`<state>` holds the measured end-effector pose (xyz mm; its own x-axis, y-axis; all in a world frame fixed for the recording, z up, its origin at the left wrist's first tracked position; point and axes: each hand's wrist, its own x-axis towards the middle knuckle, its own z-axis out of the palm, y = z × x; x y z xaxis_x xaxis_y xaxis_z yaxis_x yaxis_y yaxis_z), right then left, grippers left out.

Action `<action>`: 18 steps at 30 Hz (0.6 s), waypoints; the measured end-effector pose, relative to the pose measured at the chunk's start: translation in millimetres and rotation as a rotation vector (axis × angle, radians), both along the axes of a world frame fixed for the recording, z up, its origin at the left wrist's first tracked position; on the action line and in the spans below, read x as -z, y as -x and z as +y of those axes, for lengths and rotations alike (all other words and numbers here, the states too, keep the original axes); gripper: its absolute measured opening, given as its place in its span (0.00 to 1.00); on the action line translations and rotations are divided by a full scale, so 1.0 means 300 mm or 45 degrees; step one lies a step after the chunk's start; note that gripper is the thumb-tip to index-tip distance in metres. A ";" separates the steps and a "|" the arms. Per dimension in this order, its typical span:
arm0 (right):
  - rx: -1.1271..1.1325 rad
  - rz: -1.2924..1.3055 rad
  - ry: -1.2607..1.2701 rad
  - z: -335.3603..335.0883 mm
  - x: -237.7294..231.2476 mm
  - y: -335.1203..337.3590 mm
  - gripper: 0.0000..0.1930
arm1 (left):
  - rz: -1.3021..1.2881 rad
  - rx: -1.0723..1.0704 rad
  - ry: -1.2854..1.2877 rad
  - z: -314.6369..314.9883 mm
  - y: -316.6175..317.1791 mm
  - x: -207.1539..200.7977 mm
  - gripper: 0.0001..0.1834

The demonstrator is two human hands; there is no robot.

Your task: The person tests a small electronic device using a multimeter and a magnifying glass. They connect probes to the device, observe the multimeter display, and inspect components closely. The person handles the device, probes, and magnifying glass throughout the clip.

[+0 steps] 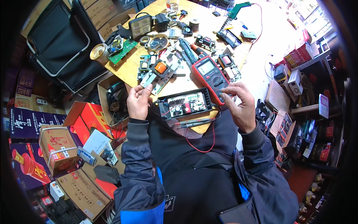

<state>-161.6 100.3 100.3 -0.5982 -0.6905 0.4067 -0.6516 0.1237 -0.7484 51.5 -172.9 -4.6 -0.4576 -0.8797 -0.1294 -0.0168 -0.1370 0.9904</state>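
Observation:
My left hand (138,103) is closed at the near end of a circuit board (164,71), thumb against its pale metal heat sink; an orange-wound transformer (161,68) stands on this board. My right hand (240,106) has thumb and fingertips closed at the lower right corner of a red multimeter (209,76), which lies tilted on the table. Between my hands sits an open black case (186,103) with a circuit board and parts inside. Two test probes (192,122) lie side by side at the table's near edge, a red lead looping down over my lap.
More boards, a magnifying glass (157,43), a solder spool (194,24) and a square lamp (140,26) crowd the wooden table (125,71). A green soldering iron (236,11) rests in its stand. Cartons (59,147) fill the left; shelves line the right.

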 end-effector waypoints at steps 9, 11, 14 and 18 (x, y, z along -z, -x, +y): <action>0.133 -0.063 0.104 -0.008 -0.045 0.138 0.07 | 0.103 -0.018 -0.030 -0.052 0.028 0.005 0.18; 0.156 -0.122 0.120 -0.003 -0.047 0.165 0.07 | 0.161 -0.031 -0.022 -0.055 0.042 0.014 0.16; 0.141 -0.228 0.114 -0.010 -0.055 0.189 0.07 | 0.334 -0.105 -0.020 -0.046 0.080 0.034 0.15; 0.101 -0.318 0.117 -0.094 -0.089 0.177 0.05 | 0.447 -0.144 -0.047 -0.032 0.099 0.053 0.18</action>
<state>-214.7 72.1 127.2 -0.7384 -0.6046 0.2985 -0.4366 0.0913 -0.8950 21.7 -182.4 -20.5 -0.3797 -0.9250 -0.0144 0.3401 -0.1541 0.9277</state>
